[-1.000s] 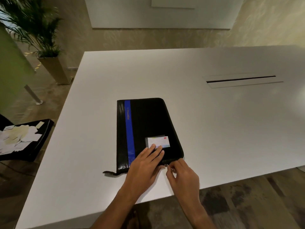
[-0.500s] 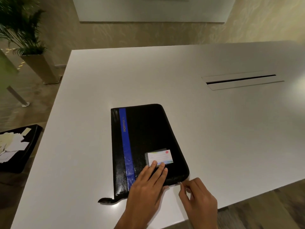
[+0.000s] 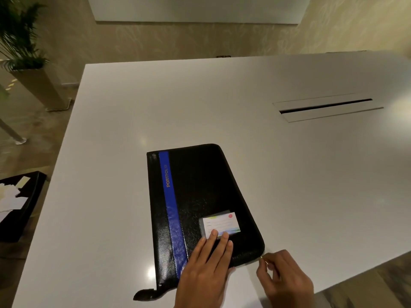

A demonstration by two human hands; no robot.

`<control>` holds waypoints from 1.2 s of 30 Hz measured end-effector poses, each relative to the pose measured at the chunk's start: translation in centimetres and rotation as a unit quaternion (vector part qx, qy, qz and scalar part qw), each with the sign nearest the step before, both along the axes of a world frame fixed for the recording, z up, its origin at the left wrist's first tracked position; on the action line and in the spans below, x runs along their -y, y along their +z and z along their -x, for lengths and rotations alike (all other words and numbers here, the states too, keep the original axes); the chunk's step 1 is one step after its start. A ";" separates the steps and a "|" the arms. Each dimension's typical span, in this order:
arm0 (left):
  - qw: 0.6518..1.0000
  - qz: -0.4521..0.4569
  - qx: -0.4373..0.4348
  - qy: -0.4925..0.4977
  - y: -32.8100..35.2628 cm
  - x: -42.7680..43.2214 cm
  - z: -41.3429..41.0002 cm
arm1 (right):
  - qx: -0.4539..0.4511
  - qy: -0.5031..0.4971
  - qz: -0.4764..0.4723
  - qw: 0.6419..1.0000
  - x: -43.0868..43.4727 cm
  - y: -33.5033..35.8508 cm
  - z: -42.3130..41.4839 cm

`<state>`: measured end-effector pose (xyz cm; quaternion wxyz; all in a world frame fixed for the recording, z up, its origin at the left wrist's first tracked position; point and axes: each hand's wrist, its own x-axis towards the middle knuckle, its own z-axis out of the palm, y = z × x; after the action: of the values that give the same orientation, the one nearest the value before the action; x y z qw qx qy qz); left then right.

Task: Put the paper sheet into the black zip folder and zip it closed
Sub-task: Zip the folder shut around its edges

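While the left hand (image 3: 206,270) lies flat on the folder (image 3: 200,185), the right hand (image 3: 287,278) pinches its zip pull (image 3: 263,258).

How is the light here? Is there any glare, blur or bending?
Head view, all remarks: the light is dim and warm; a bright glare spot sits on the table beside the folder; its blue stripe shows speckled shine; the wide lens slightly bends the table's far edge; the right hand pinching the zip pull looks slightly soft.
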<state>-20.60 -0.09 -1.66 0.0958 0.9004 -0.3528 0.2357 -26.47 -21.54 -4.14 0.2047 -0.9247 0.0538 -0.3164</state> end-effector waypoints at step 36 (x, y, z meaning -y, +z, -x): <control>0.908 0.000 -0.294 0.298 1.1 12.9 -16.0 | -0.171 0.299 -0.065 0.936 7.9 1.4 -9.3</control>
<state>-4.56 -13.01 -0.54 0.1204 0.9922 -0.0244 -0.0222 -17.22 -29.43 -2.71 0.3376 -0.9227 -0.1709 -0.0735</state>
